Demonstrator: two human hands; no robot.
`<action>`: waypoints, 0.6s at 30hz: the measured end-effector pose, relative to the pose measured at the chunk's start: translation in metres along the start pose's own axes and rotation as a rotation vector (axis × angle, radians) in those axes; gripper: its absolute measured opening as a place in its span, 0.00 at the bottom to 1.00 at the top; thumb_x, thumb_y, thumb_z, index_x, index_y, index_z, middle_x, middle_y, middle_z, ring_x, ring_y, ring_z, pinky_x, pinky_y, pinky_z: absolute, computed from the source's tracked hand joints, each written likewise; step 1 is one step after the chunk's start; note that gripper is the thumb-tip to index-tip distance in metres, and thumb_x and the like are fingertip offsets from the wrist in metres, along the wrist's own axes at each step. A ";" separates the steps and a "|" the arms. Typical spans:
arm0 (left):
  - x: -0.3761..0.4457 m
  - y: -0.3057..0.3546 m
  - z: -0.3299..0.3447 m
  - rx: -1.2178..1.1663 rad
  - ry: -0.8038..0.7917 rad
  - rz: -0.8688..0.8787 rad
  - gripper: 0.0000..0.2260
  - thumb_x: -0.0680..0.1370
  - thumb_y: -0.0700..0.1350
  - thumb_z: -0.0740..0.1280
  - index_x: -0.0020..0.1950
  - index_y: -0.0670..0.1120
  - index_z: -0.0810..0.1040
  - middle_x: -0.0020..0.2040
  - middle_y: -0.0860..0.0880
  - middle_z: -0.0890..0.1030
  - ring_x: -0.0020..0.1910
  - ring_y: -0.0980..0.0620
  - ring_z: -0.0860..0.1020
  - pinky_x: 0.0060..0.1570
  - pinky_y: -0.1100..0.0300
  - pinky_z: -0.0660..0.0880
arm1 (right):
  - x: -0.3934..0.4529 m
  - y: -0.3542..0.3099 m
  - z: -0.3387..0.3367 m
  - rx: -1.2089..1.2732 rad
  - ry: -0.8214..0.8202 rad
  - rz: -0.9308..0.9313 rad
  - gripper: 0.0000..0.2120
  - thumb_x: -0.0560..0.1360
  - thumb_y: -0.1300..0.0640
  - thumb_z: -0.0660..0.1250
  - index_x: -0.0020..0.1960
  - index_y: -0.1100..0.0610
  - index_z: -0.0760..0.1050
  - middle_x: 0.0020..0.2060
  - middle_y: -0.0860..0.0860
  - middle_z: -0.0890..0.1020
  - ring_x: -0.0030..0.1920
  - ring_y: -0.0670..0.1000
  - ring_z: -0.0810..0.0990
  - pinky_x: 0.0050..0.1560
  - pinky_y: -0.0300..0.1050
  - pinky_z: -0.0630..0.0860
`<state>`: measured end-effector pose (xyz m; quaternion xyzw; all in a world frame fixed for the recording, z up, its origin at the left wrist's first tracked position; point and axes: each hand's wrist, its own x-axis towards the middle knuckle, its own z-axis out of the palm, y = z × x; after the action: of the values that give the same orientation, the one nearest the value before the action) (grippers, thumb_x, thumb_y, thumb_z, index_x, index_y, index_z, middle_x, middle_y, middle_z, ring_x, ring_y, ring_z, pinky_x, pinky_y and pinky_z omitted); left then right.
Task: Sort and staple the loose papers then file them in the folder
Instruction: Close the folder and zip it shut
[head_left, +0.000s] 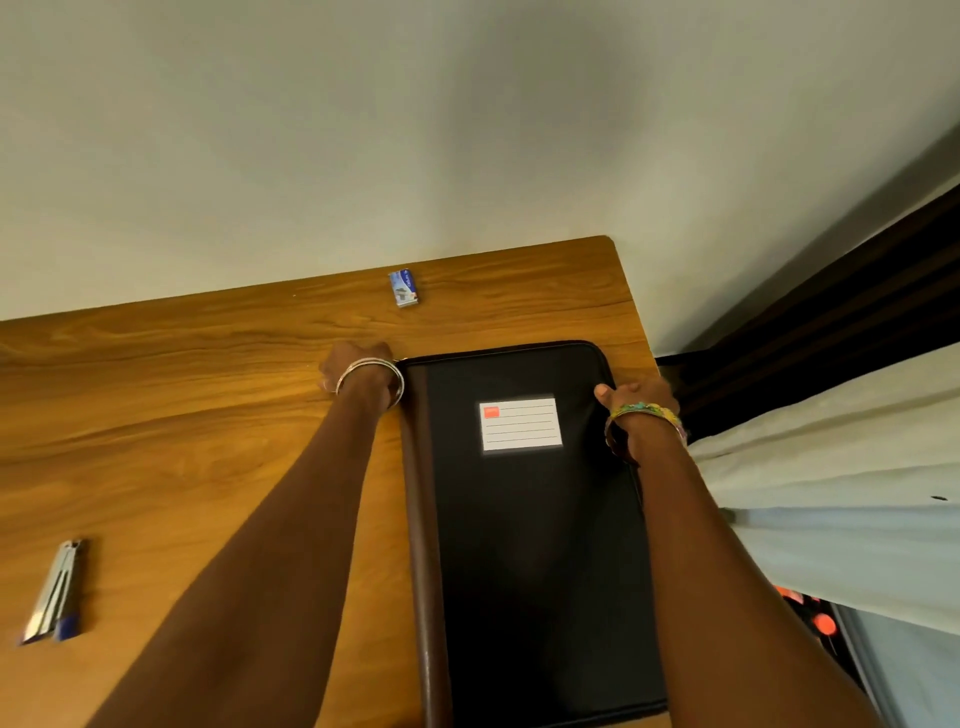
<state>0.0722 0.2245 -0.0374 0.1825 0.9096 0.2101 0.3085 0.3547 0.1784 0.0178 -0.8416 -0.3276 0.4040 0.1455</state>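
Black zip folder (530, 519) closed flat on right side of wooden bench (182, 415), white label on cover. Left hand (358, 371) curled at folder's top-left corner, pinching something there, too small to tell. Right hand (636, 400) gripping folder's right edge. Stapler (54, 592) lying far left, staple box (403, 287) near back edge

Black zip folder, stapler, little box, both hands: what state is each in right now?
Black zip folder with white label: closed, flat on wooden table.
Silver and blue stapler: lying untouched.
Small blue box: closed, lying flat.
Left hand: curled at folder's corner.
Right hand: gripping folder's edge.
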 end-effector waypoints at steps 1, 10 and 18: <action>0.002 -0.002 0.000 -0.026 -0.004 -0.001 0.17 0.69 0.48 0.66 0.53 0.39 0.77 0.55 0.39 0.78 0.52 0.38 0.77 0.55 0.47 0.75 | -0.002 -0.001 0.001 -0.007 0.008 -0.003 0.16 0.76 0.54 0.67 0.54 0.66 0.74 0.47 0.60 0.76 0.50 0.60 0.75 0.50 0.48 0.69; -0.012 -0.012 -0.014 -0.207 -0.096 -0.012 0.16 0.73 0.45 0.66 0.56 0.36 0.75 0.54 0.38 0.77 0.50 0.37 0.77 0.52 0.48 0.76 | -0.003 0.009 0.006 0.065 0.053 -0.010 0.15 0.74 0.53 0.70 0.51 0.64 0.76 0.45 0.58 0.76 0.51 0.60 0.77 0.52 0.51 0.72; -0.072 -0.103 -0.013 -0.123 -0.046 0.290 0.12 0.76 0.49 0.65 0.48 0.40 0.80 0.53 0.41 0.76 0.52 0.44 0.75 0.57 0.51 0.71 | -0.025 0.045 0.022 -0.160 0.138 -0.169 0.25 0.75 0.43 0.65 0.63 0.60 0.69 0.58 0.61 0.75 0.59 0.63 0.74 0.58 0.56 0.72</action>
<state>0.0965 0.1011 -0.0445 0.2972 0.8519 0.3037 0.3062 0.3457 0.1272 -0.0045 -0.8457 -0.4178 0.3040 0.1336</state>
